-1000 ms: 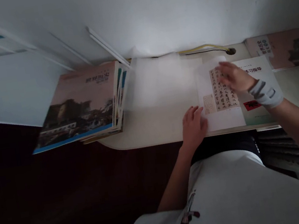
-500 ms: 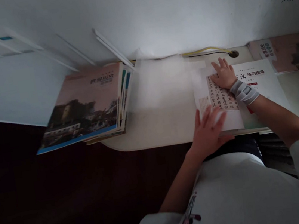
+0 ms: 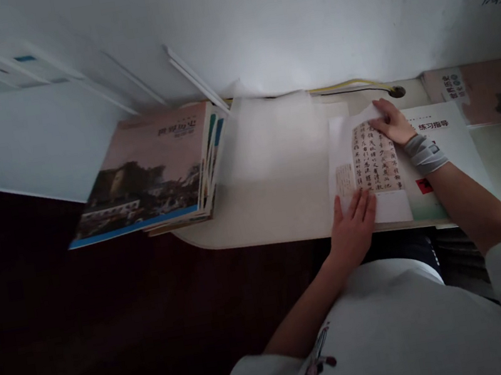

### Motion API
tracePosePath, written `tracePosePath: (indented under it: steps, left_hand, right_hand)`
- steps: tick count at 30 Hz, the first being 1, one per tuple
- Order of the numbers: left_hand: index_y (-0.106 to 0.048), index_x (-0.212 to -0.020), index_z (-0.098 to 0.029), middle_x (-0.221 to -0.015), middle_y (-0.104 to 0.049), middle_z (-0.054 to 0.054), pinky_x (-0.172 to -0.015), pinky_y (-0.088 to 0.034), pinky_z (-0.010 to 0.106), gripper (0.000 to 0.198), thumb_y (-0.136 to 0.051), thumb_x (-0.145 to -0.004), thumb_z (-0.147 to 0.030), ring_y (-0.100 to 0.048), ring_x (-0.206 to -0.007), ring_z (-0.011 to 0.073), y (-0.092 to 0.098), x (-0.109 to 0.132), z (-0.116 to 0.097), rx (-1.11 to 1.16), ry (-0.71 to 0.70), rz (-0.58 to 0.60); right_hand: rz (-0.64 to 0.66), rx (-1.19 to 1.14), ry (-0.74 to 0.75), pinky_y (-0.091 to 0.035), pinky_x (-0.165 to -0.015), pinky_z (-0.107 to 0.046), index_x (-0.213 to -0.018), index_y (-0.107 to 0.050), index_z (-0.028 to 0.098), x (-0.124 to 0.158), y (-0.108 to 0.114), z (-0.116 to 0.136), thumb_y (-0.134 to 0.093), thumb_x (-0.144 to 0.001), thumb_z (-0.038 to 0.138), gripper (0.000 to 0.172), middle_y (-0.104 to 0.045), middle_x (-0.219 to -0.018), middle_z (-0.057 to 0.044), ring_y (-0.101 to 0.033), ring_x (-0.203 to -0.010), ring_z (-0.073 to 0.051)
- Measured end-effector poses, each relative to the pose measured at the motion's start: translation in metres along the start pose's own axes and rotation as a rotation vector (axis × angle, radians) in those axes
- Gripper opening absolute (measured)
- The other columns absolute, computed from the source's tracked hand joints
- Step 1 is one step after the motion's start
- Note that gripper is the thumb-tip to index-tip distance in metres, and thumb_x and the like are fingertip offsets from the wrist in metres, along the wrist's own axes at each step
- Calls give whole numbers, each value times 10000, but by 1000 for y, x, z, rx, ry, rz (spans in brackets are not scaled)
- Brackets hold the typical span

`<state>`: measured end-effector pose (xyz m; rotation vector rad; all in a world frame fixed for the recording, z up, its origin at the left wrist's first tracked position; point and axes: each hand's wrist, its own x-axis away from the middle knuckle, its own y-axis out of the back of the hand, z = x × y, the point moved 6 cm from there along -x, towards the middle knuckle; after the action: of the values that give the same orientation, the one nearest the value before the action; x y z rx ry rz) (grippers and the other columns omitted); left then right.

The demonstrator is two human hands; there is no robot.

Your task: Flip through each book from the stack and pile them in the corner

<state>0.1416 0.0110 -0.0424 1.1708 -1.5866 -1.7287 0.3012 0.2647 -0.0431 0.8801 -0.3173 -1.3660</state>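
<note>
- Thin white sheet point(image 3: 374, 158): columns of black brush chars on cream panel, small pic to the L, on desk point(image 3: 257, 231), partly over booklet point(image 3: 446, 147)
- L grip point(image 3: 354, 228): open, fingers spread, flat on sheet's lower edge, nothing held
- R grip point(image 3: 391, 122): open, flat on sheet's top edge; wrist wrap point(image 3: 424, 153) just below
- Soft translucent paper point(image 3: 276, 142) just L of sheet
- Thick stack of glossy history books point(image 3: 139, 176) at desk's L end

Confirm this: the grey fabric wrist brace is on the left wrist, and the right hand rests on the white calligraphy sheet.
Wrong wrist. The grey fabric wrist brace is on the right wrist, not the left, as the head view shows. The rest stands: the right hand rests on the white calligraphy sheet.
</note>
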Motion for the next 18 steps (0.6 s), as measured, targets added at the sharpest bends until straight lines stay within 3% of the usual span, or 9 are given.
tracePosePath:
  steps: [3, 7, 14, 18]
  left_hand:
    - [-423, -1397, -149, -1414, -472, 144, -1111, -213, 652, 489, -344, -917, -106, -347, -1380, 273, 5, 11, 9, -6, 65, -3]
    - [-488, -1351, -144, -1416, -471, 152, -1092, -251, 658, 461, -359, -911, -95, -340, -1376, 321, 16, 13, 9, -55, 82, -22]
    - [-478, -1349, -128, -1424, -477, 133, -1118, -319, 523, 419, -358, -950, -172, -401, -1352, 249, 15, -21, -43, 7, -186, -75]
    - [-542, -1278, -87, -1367, -540, 130, -1095, -375, 444, 387, -342, -953, -156, -489, -1284, 235, 14, -27, -52, -3, -219, -143]
  right_hand:
    - [71, 52, 43, -271, -1108, -556, -1392, -425, 150, 5, -11, 11, -544, -797, 576, 741, -274, -1530, -176, -266, -1406, -339]
    - [124, 160, 70, -228, -1117, -593, -1408, -416, 154, 9, -23, 22, -573, -788, 515, 734, -234, -1550, -155, -182, -1425, -377]
    - [132, 140, 27, -234, -1108, -599, -1418, -400, 146, 9, -21, 17, -598, -785, 387, 706, -197, -1562, -162, -161, -1431, -374]
    - [145, 130, 67, -217, -1092, -641, -1415, -405, 178, 10, -21, 18, -614, -777, 392, 704, -193, -1567, -147, -140, -1434, -379]
